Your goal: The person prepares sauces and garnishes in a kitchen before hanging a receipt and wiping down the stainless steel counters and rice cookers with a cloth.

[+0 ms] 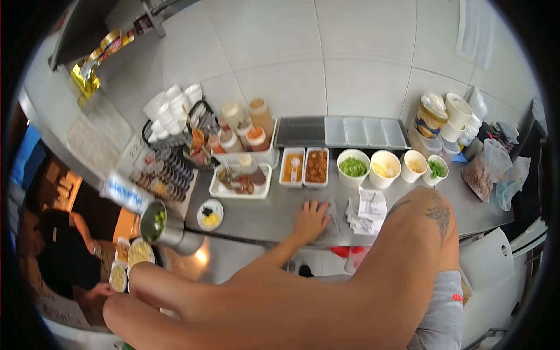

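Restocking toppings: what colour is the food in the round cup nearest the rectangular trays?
Green, in the white cup; head view.

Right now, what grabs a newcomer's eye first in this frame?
A bare arm fills the bottom of the view, and a hand lies flat on a grey cloth at the front edge of the steel counter. Behind it stands a row of white cups with green and yellow fillings, with sauce bottles to their left by the wall.
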A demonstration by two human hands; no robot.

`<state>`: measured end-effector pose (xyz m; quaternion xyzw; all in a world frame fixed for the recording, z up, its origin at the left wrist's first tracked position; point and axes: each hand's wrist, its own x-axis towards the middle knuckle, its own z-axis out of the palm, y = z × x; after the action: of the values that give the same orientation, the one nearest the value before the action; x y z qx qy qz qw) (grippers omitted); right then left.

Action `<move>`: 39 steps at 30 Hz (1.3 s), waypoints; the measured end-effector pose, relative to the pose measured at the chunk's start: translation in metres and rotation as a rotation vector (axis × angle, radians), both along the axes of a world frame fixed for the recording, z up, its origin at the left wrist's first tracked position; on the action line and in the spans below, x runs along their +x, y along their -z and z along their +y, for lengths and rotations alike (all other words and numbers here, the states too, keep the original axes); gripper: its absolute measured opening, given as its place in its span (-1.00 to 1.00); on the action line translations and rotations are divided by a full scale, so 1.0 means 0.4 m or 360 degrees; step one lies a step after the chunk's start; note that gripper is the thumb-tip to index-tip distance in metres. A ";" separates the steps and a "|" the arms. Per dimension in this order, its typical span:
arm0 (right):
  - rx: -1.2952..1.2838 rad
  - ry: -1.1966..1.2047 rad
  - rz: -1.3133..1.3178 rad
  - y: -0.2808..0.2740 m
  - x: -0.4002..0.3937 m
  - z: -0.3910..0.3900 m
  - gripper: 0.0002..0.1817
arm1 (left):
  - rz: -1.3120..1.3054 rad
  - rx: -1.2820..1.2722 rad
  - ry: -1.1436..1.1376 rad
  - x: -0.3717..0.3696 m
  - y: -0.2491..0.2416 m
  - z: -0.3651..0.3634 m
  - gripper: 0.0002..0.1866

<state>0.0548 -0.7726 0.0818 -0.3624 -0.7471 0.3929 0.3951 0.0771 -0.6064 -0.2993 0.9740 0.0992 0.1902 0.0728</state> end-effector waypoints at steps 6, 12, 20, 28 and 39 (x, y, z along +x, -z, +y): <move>0.0048 0.0114 -0.0038 -0.016 0.038 0.123 -0.62 | -0.0024 -0.0029 0.0158 0.030 0.014 0.032 -0.56; 0.0181 0.0176 -0.0100 -0.015 0.072 0.163 -0.66 | -0.0097 0.0010 0.0130 0.027 0.001 0.036 -0.57; 0.0334 0.1559 -0.0355 0.097 0.228 0.047 -0.70 | -0.0200 -0.0165 0.0128 0.027 0.011 0.035 -0.61; -0.0180 0.2529 -0.0619 0.529 0.381 -0.071 -0.59 | -0.0244 -0.0263 0.0122 0.024 0.003 0.035 -0.63; -0.0113 0.2353 -0.0545 0.793 0.390 -0.037 -0.79 | -0.0172 -0.0309 0.0086 0.023 -0.005 0.033 -0.61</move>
<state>0.2110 -0.7876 -0.2354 -0.8371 -0.3476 -0.0120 0.4222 0.0861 -0.5932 -0.2975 0.9530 0.0869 0.2300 0.1770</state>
